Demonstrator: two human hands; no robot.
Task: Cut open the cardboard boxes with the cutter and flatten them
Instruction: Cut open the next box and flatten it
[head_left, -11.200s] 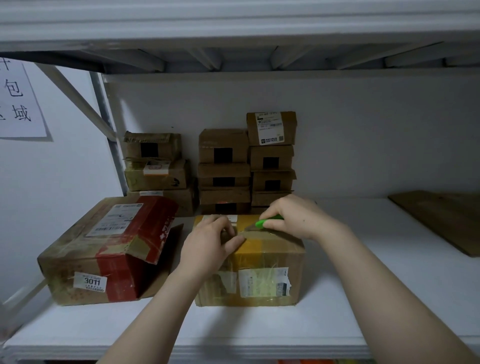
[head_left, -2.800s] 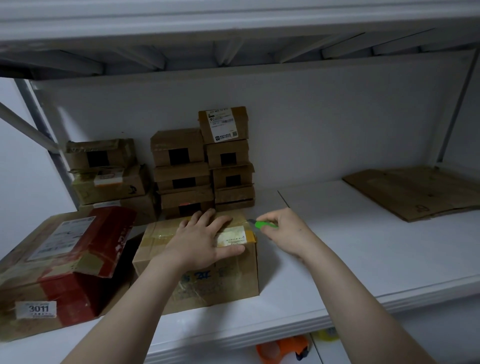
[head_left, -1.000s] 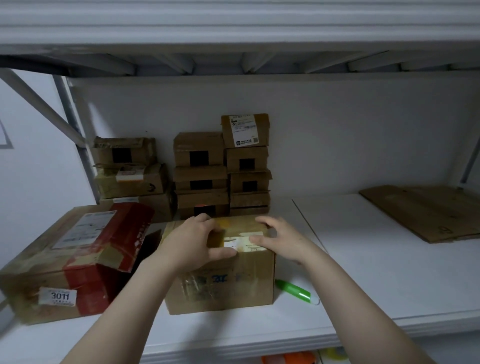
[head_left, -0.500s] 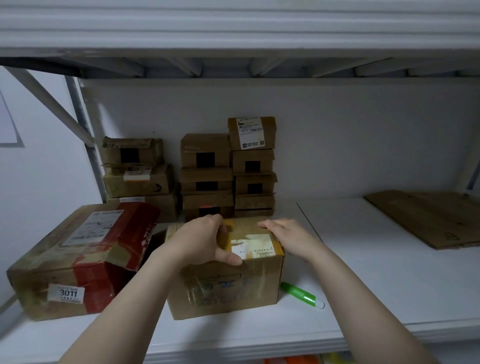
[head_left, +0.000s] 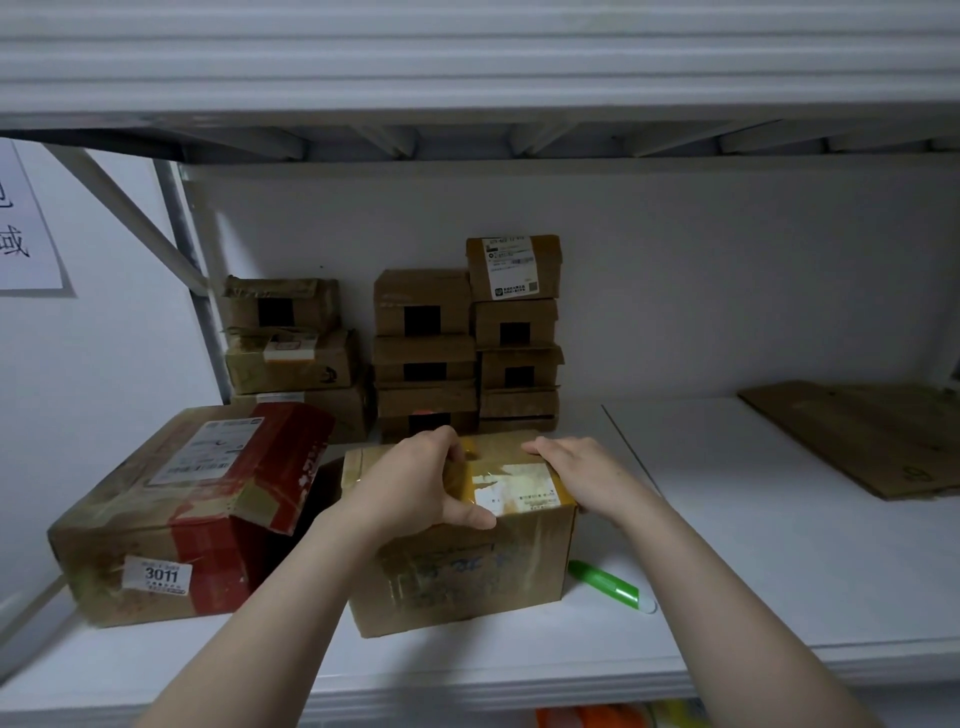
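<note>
From the head view, a taped brown box (head_left: 467, 577) stands on a white shelf (head_left: 727, 571), and both bare hands are on its top. The left hand (head_left: 415, 483) sits on the left half of the top with its knuckles raised. Its fingers are curled down into the taped middle, and the thumb stretches along the front top edge, so it grips the box there. The right hand (head_left: 582, 478) rests along the right top edge with its fingers nearly straight, reaching toward the back right corner. Its thumb is hidden. A pale label (head_left: 519, 491) shows on the top between the two hands.

The green cutter (head_left: 605, 582) lies on the shelf just right of the box's lower front corner, touched by neither hand. A bigger box (head_left: 156, 519) with red tape stands just left of the box. Stacks of small boxes (head_left: 423, 353) stand behind it, against the back wall. Flat cardboard (head_left: 872, 431) lies well to its right. A sheet of paper (head_left: 26, 234) hangs on the wall far to its left.
</note>
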